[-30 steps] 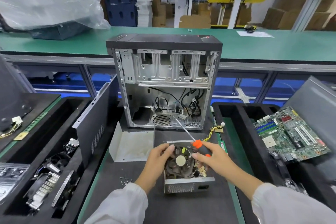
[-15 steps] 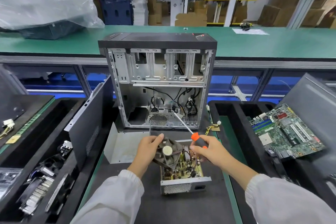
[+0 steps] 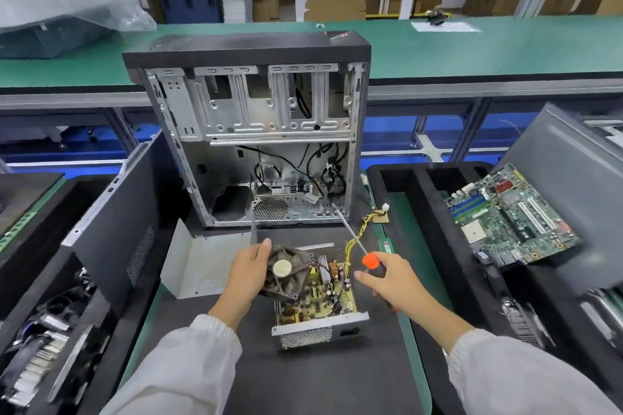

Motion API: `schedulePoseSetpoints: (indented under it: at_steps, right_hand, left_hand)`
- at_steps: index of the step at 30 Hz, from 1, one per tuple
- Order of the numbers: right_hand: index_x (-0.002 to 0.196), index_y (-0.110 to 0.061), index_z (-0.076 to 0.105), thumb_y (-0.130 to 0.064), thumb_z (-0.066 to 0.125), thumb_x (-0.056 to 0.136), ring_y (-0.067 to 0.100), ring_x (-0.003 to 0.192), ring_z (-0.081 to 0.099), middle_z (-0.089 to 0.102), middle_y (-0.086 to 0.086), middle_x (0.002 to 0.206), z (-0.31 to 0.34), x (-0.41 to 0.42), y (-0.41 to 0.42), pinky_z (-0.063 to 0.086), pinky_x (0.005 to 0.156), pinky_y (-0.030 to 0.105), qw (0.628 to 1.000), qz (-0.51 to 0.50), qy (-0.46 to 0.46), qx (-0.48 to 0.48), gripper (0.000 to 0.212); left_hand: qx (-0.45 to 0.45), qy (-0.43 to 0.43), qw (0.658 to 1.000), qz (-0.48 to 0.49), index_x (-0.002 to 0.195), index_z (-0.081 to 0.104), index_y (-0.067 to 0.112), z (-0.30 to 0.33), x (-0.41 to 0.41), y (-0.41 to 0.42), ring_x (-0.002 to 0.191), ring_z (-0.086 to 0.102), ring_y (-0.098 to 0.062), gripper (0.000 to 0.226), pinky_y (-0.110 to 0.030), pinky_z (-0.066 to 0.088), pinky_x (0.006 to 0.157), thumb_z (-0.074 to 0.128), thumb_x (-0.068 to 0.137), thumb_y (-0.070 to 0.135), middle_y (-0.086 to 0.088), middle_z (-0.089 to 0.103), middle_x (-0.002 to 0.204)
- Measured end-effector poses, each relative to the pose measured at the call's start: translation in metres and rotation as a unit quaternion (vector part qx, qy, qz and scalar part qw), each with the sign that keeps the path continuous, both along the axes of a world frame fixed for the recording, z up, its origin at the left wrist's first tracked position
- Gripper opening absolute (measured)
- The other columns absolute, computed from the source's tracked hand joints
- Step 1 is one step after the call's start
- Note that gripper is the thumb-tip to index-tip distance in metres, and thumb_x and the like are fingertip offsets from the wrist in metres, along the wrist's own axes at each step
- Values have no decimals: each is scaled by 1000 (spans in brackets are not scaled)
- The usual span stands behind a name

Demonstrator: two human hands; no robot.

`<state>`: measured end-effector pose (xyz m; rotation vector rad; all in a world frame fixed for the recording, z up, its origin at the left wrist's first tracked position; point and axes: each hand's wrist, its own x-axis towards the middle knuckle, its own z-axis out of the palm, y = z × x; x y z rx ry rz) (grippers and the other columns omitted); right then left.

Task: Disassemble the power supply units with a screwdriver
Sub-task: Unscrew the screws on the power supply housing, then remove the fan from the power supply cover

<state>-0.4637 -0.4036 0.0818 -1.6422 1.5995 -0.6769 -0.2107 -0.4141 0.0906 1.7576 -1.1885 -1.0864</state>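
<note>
An opened power supply unit (image 3: 317, 317) lies on the black mat in front of me, its yellow circuit board exposed. My left hand (image 3: 247, 274) grips the dusty black cooling fan (image 3: 286, 274), tilted and lifted over the unit's left side, with thin wires still running to the board. My right hand (image 3: 392, 281) is shut on a screwdriver (image 3: 369, 259) with an orange handle; its metal shaft points up and away toward the computer case. The bent grey cover plate (image 3: 199, 261) of the unit lies to the left.
An emptied tower case (image 3: 256, 131) stands upright behind the unit. A black foam tray (image 3: 401, 185) on the right holds a green motherboard (image 3: 509, 217). A dark side panel (image 3: 111, 229) leans at the left beside a tray of fans and heatsinks (image 3: 40, 357). Yellow cables (image 3: 365, 224) trail right of the case.
My left hand has lifted the fan off the power supply and swung it to the left. My right hand with the screwdriver has drawn away to the right of the unit.
</note>
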Motion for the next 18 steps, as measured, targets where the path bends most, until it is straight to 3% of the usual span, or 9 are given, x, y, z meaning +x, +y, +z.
schedulePoseSetpoints:
  at_steps: [2, 7, 10, 14, 18]
  right_hand:
    - [71, -17, 57, -25, 71, 85, 9, 49, 52, 53, -7, 60, -3, 1, -1, 40, 52, 17, 1000, -5, -7, -9, 21]
    - [89, -19, 71, -23, 66, 88, 15, 86, 58, 66, -5, 88, -14, 9, -9, 47, 81, 33, 997, 24, 62, -39, 7]
    - [88, -24, 66, -36, 64, 88, 15, 84, 54, 53, -10, 83, -17, 18, -14, 46, 73, 34, 986, 49, 153, -40, 12]
    - [86, -25, 62, -41, 63, 87, 19, 90, 56, 49, -5, 89, -22, 32, -20, 43, 69, 30, 973, 81, 214, -11, 16]
    - [86, -23, 65, -37, 66, 85, 23, 91, 59, 50, -3, 88, -24, 38, -26, 44, 69, 30, 973, 87, 215, 23, 14]
  left_hand:
    - [-9, -34, 999, -14, 94, 68, 2, -2, 2, 0, 91, 66, -32, 45, -45, 52, 83, 38, 105, 34, -16, 72, 90]
    - [-19, -44, 999, -12, 89, 68, -2, -8, 1, 5, 82, 65, -29, 49, -41, 51, 76, 39, 105, 34, -22, 71, 89]
    - [-7, 15, 1000, 9, 90, 70, 4, -11, -2, 8, 84, 70, -26, 47, -41, 55, 76, 39, 104, 35, -12, 75, 84]
    - [-7, 94, 994, 50, 93, 71, 20, -18, -14, 12, 88, 71, -19, 35, -23, 53, 65, 41, 104, 35, 3, 77, 84]
    - [-14, 130, 985, 115, 89, 74, 19, -26, -25, 19, 92, 71, -22, 40, -30, 54, 73, 40, 104, 35, 0, 77, 85]
